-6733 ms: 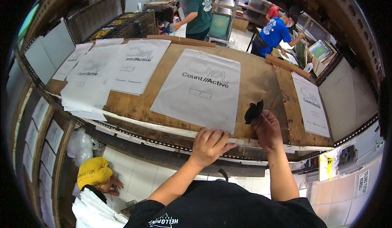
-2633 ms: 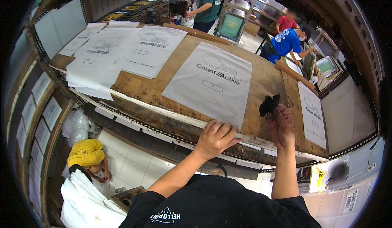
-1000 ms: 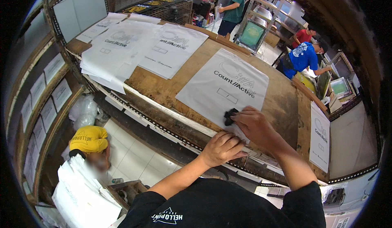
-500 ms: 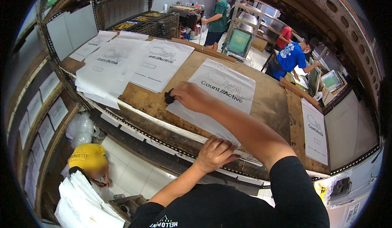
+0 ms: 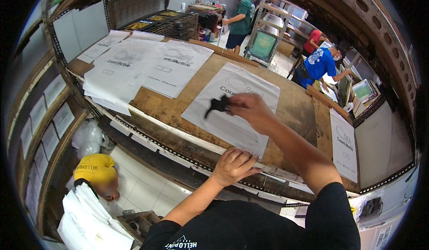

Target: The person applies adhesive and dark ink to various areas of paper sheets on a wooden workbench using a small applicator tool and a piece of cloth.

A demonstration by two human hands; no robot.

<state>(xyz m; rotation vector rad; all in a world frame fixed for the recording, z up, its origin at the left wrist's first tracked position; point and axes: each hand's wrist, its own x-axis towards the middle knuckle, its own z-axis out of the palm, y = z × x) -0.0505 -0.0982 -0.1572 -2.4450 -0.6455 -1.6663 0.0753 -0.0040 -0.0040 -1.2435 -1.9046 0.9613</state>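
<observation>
My right hand pinches a crumpled black cloth over a white printed plastic bag on the brown worktop. The cloth hangs across the middle of the bag and hides part of its black lettering; I cannot tell whether it touches the surface. At the worktop's front edge, my left hand lies with fingers curled and close together, by the bag's near end. What those fingers grip, if anything, is hidden under them.
Stacked printed white bags cover the worktop's left; another bag lies at its right end. Perforated metal posts and beams frame the space. A person in yellow crouches below left beside a white stack. Several people work beyond the worktop.
My right hand has moved right across the bag, from its left edge to its middle, with the black cloth. The left hand stays nearly where it was.
</observation>
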